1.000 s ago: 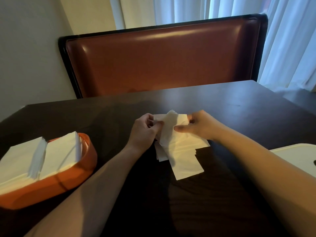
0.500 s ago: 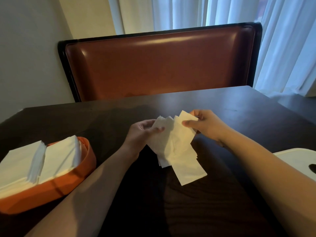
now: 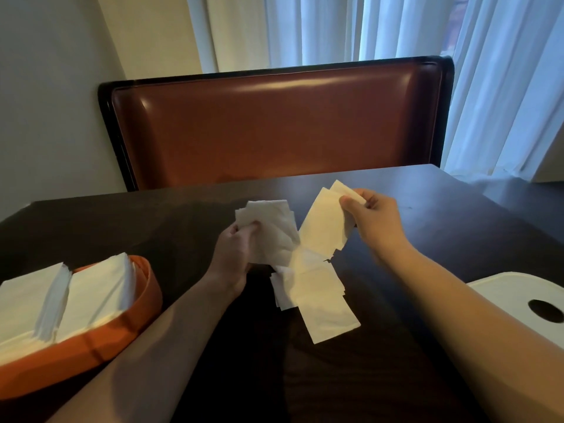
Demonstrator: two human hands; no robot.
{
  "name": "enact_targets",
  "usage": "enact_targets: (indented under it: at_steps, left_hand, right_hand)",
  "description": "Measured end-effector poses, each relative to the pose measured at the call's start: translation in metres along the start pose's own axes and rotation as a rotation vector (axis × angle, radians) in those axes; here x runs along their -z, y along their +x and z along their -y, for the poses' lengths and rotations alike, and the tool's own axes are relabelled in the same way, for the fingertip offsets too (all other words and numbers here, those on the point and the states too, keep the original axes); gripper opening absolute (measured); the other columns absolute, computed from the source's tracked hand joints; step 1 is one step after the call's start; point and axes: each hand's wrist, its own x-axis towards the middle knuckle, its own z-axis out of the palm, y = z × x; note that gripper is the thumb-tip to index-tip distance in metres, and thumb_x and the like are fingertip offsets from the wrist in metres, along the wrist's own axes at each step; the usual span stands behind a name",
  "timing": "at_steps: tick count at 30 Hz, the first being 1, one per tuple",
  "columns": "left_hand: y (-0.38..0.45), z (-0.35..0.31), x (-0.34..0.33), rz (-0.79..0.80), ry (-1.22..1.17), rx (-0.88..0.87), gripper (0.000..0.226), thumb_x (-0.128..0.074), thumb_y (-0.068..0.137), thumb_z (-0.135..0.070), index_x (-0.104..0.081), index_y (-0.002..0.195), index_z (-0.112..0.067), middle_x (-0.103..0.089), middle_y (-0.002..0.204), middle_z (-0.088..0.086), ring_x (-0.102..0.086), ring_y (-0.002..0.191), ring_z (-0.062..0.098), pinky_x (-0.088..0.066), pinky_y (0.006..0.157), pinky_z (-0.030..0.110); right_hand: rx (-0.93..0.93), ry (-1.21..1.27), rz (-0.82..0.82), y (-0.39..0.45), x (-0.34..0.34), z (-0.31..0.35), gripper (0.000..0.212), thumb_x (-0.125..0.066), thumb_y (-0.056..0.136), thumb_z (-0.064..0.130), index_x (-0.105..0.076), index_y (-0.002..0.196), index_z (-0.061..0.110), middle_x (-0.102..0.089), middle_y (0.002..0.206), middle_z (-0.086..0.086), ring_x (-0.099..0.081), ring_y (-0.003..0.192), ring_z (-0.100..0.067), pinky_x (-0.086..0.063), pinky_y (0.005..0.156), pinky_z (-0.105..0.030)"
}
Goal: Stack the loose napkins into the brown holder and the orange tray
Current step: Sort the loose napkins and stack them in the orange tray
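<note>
My left hand (image 3: 235, 251) grips a small bunch of white napkins (image 3: 268, 227) lifted above the dark table. My right hand (image 3: 372, 221) pinches the top corner of another couple of napkins (image 3: 325, 227), raised and held apart from the left bunch. Below both hands a loose pile of napkins (image 3: 317, 297) lies on the table. The orange tray (image 3: 122, 334) sits at the left edge, holding two stacks of white napkins (image 3: 61, 297). No brown holder is in view.
The dark wooden table (image 3: 396, 377) spreads in front of me. A white lid-like object with a dark round hole (image 3: 525, 297) sits at the right edge. A brown padded bench back (image 3: 274, 123) stands behind the table, with white curtains beyond.
Both hands have risen and drawn apart, each lifting napkins off the pile; the right hand moved right and up with its napkins. The camera tilted upward a little.
</note>
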Motion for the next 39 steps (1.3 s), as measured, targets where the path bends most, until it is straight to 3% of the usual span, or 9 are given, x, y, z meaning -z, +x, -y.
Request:
enact_targets:
  at_steps: [5,11,18,22,24,28,31,35,39]
  left_hand:
    - [0.000,-0.007,0.006,0.022,-0.246,0.187,0.037,-0.052,0.094,-0.026,-0.061,0.123,-0.004,-0.069,0.114,0.019,-0.063,0.103,0.033,-0.047,0.097,0.045]
    - [-0.007,-0.011,0.000,0.110,-0.214,0.143,0.035,-0.047,0.094,-0.019,-0.060,0.124,-0.005,-0.067,0.120,0.020,-0.061,0.110,0.036,-0.043,0.103,0.051]
    - [-0.016,-0.009,-0.010,0.246,-0.010,0.059,0.019,-0.041,0.103,-0.019,-0.057,0.112,-0.013,-0.072,0.089,0.011,-0.068,0.078,0.024,-0.057,0.064,0.036]
    - [-0.018,-0.008,-0.012,0.364,0.070,0.054,0.039,-0.036,0.103,-0.046,-0.061,0.112,-0.018,-0.075,0.086,0.003,-0.065,0.078,0.020,-0.051,0.072,0.037]
    - [-0.018,-0.005,-0.014,0.396,0.101,0.062,0.044,-0.040,0.098,-0.051,-0.061,0.116,-0.017,-0.072,0.095,0.005,-0.063,0.082,0.021,-0.051,0.070,0.036]
    - [-0.017,-0.002,-0.013,0.359,0.072,0.086,0.042,-0.043,0.100,-0.043,-0.061,0.121,-0.012,-0.070,0.109,0.010,-0.061,0.096,0.028,-0.052,0.074,0.038]
    - [-0.015,-0.002,-0.013,0.350,0.034,0.112,0.044,-0.043,0.100,-0.045,-0.061,0.122,-0.011,-0.071,0.111,0.013,-0.063,0.097,0.029,-0.051,0.078,0.042]
    - [-0.016,-0.004,-0.014,0.316,-0.031,0.110,0.038,-0.041,0.102,-0.042,-0.063,0.115,-0.013,-0.076,0.094,0.008,-0.071,0.084,0.023,-0.054,0.075,0.039]
    - [-0.017,-0.008,-0.013,0.243,-0.101,0.094,0.027,-0.043,0.103,-0.035,-0.062,0.096,-0.016,-0.071,0.087,0.010,-0.066,0.082,0.025,-0.051,0.077,0.040]
  right_hand:
    - [-0.052,0.275,0.213,-0.003,0.007,0.011,0.013,-0.059,0.097,0.021,-0.067,0.106,0.016,-0.068,0.104,-0.001,-0.067,0.097,-0.016,-0.056,0.073,-0.021]
    - [-0.165,0.494,0.529,-0.010,0.008,0.020,0.024,-0.059,0.097,0.017,-0.066,0.115,0.004,-0.070,0.094,-0.008,-0.069,0.084,-0.017,-0.056,0.066,-0.025]
    - [0.093,0.303,0.272,-0.018,-0.015,0.007,0.016,-0.069,0.091,0.014,-0.072,0.100,0.002,-0.071,0.078,-0.002,-0.064,0.069,-0.011,-0.051,0.062,-0.022]
    - [0.136,0.183,0.209,-0.020,-0.024,0.004,0.011,-0.072,0.087,0.024,-0.072,0.087,0.013,-0.067,0.075,-0.014,-0.056,0.066,-0.027,-0.050,0.062,-0.038]
    - [0.141,0.132,0.204,-0.020,-0.026,0.002,0.008,-0.071,0.088,0.025,-0.072,0.086,0.017,-0.069,0.076,-0.008,-0.060,0.069,-0.027,-0.053,0.064,-0.034]
    - [0.130,0.072,0.206,-0.021,-0.028,-0.001,0.012,-0.065,0.095,0.025,-0.073,0.089,0.021,-0.066,0.069,0.008,-0.056,0.061,-0.005,-0.046,0.057,-0.019]
    - [0.174,-0.016,0.164,-0.021,-0.025,0.003,0.021,-0.060,0.098,0.024,-0.073,0.082,0.025,-0.065,0.077,0.007,-0.061,0.073,-0.004,-0.054,0.068,-0.031]
    - [0.163,0.031,0.014,-0.019,-0.023,0.001,0.021,-0.058,0.098,0.019,-0.072,0.083,0.012,-0.067,0.088,-0.004,-0.061,0.081,-0.011,-0.053,0.075,-0.036]
    - [0.123,0.217,-0.008,-0.012,-0.009,0.012,0.015,-0.062,0.095,0.014,-0.073,0.089,0.021,-0.072,0.089,0.000,-0.065,0.083,-0.012,-0.053,0.065,-0.020]
